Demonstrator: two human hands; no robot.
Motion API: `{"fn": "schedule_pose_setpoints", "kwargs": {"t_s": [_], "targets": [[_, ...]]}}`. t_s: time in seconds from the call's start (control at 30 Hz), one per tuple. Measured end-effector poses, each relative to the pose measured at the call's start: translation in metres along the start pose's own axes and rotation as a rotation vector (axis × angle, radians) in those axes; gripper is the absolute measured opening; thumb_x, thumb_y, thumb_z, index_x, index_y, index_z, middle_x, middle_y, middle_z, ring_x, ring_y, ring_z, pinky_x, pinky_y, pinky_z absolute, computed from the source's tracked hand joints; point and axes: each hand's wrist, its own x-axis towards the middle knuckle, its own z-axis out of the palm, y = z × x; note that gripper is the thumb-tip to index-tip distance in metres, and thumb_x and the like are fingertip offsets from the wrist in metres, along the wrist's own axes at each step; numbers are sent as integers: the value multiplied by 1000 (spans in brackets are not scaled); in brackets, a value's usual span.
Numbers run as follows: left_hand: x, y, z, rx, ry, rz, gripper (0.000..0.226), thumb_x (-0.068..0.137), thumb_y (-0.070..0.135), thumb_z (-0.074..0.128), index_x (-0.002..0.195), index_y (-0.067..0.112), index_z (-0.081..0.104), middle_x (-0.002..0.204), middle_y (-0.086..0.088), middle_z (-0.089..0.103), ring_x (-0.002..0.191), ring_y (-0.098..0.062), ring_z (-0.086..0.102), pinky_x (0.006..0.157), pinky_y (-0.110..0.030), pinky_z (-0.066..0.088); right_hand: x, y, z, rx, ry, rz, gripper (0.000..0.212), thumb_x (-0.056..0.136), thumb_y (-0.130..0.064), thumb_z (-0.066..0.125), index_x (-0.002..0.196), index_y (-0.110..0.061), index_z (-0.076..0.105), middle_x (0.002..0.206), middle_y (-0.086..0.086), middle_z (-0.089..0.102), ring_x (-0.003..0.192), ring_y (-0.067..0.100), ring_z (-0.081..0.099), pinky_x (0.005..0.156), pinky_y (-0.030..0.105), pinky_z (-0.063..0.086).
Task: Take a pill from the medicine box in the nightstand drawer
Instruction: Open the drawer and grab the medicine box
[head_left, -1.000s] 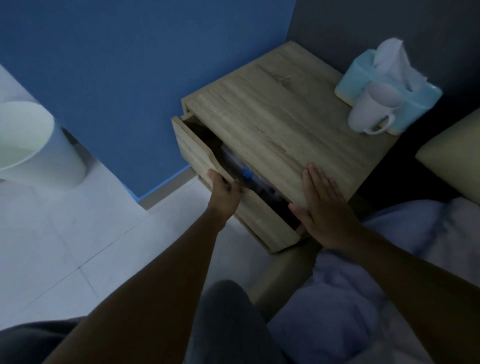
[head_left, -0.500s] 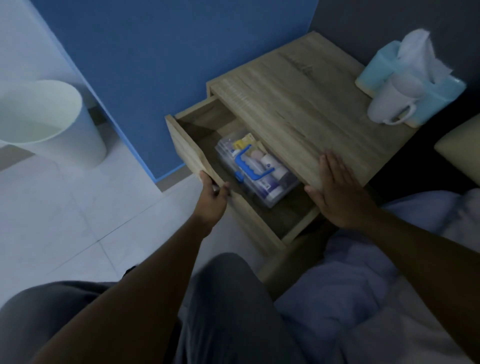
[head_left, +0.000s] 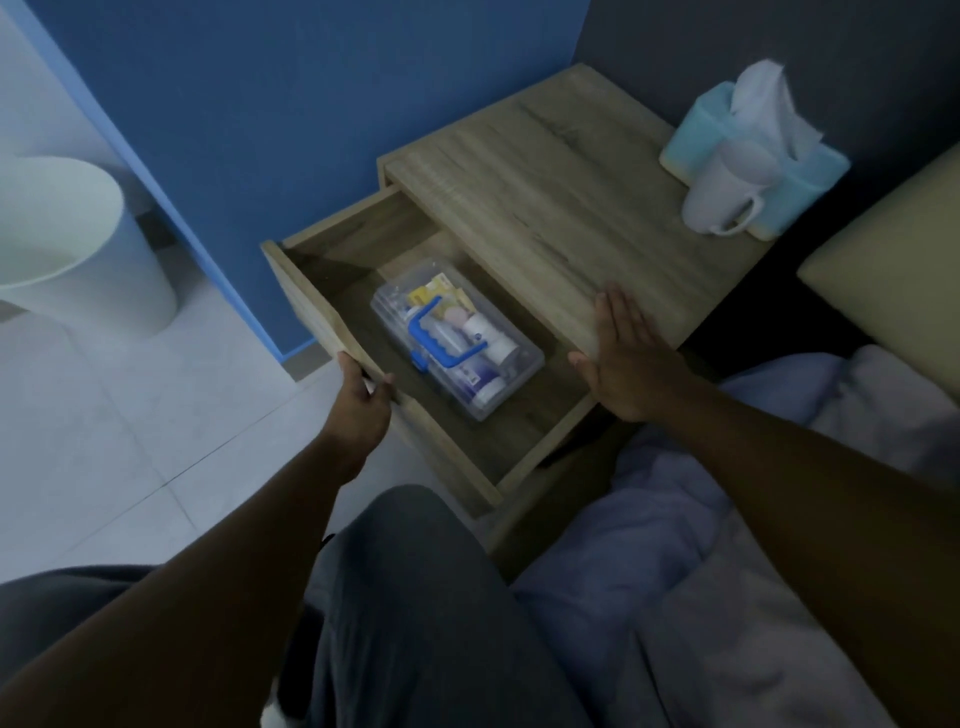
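The left hand (head_left: 358, 400) is clenched on the top edge of the drawer front, fingers curled over the wood and thumb on the outer face. The nightstand drawer (head_left: 317, 306) stands pulled well out from under the tabletop (head_left: 545, 171). The right hand (head_left: 623, 353) lies flat and released, palm down, fingers together and stretched out on the near front corner of the tabletop, holding nothing.

Inside the drawer lies the medicine box (head_left: 524, 364), a clear plastic case with its lid shut and a blue handle (head_left: 441, 338) lying across the top. It sits on the drawer floor, set at a slant to the drawer walls, roughly in the middle and partly tucked toward the nightstand body. Through the lid show small bottles and tubes, a yellow packet and white containers; no single pill can be made out. The box lies between the two hands: just to the right of the left hand and beyond it, and to the left of and below the right hand, touching neither.

At the far right corner of the tabletop stands a pale blue tissue box (head_left: 810, 171) with a tissue sticking up, and a white mug (head_left: 722, 192) just in front of it, touching or nearly so. A white bin (head_left: 78, 249) stands on the tiled floor to the left, beside the blue wall. The person's grey-clad knee is below the drawer, with pale bedding on the right.
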Motion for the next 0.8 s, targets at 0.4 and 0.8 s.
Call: {"fn": "schedule_pose_setpoints", "kwargs": {"t_s": [0.4,0.8], "targets": [[-22,22,6,253,192,100,93,93,19,60,155,21,-10,164,-2,-13,151,-27,1,117,-42,16,-10,-27,3,49,61,118,82,101,-46,34,155,-2,-8,165,19,-11,153,32,-4,124,46,2],[14,81,5,579,106,501,67,96,18,52,154,27,19,162,2,21,148,-19,20,114,-40,27,-23,-136,32,294,166,114,69,100,-38,38,157,-9,10,166,13,9,153,27,3,125,47,6]]}}
